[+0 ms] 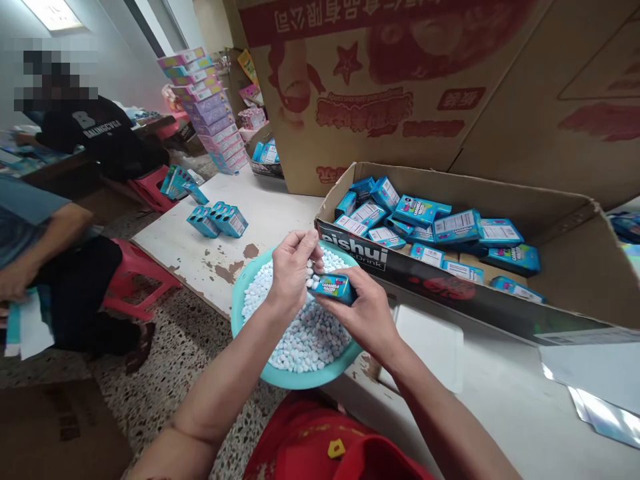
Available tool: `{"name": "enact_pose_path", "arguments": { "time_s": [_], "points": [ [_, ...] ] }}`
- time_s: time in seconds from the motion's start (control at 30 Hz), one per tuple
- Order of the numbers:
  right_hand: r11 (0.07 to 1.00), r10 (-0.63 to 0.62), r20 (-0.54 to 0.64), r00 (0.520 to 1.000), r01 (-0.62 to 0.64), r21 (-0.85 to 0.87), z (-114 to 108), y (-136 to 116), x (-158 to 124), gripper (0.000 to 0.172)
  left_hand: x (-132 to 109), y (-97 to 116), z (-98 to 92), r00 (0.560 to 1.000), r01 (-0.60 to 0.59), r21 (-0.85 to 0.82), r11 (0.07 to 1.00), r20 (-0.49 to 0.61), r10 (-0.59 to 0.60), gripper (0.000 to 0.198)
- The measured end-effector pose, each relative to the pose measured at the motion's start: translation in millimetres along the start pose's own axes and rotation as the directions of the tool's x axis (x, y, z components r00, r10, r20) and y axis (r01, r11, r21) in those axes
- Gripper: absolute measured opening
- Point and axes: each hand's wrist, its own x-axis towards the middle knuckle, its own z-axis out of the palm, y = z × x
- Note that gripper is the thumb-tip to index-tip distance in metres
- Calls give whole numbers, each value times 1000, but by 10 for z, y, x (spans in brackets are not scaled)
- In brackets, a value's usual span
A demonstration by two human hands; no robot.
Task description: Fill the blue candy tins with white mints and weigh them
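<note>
Where legible, lettered "CARAMELO MACIZO": small blue box (333,287), cardboard, oblong, clasped in right hand (367,313), thumb on top and fingers beneath, just above teal basin (295,381). At its near end, left hand (293,267), fingertips pinched narrow on a few candies (310,340). Basin round, smooth plastic, heaped with those small white and pale-blue pellets; near rim overhanging edge of table (280,207). Tabletop white, paint chipped to brown patches. Just right of basin, open corrugated carton (565,220), black flap marked "ishui" and "Drink", holding loose blue boxes (450,227). Bare tabletop left of basin, up to standing boxes (220,220).
</note>
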Motion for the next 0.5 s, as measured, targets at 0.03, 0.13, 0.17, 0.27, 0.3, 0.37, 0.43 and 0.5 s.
{"name": "enact_pose_path", "arguments": {
  "time_s": [0.03,0.13,0.17,0.27,0.3,0.37,0.43,0.5],
  "points": [
    [1000,6,-1,1000,-6,0,-7,1,-5,21,-7,0,6,1000,5,3,1000,0,-5,31],
    [1000,11,0,1000,-11,16,-26,-14,-37,19,-53,24,30,999,31,14,999,17,-31,31],
    [1000,3,-4,1000,-3,27,-28,-21,-49,18,-70,35,41,999,32,14,999,26,-32,31],
    [999,-12,-34,999,14,45,-9,-28,-77,19,-92,47,77,999,-9,11,1000,48,8,30],
    [999,-7,-38,999,9,48,1,-26,-81,18,-88,44,88,999,-15,9,1000,50,15,31],
    [998,12,-31,999,-10,60,16,-27,-86,17,-77,45,103,999,2,-1,1000,49,-2,33],
    [996,15,-21,1000,-13,92,12,-46,-94,19,-82,67,111,999,17,-23,1000,52,-16,32],
    [993,0,-41,999,5,116,-7,-77,-106,22,-109,101,115,998,-17,-40,999,56,19,29]
  ]
}}
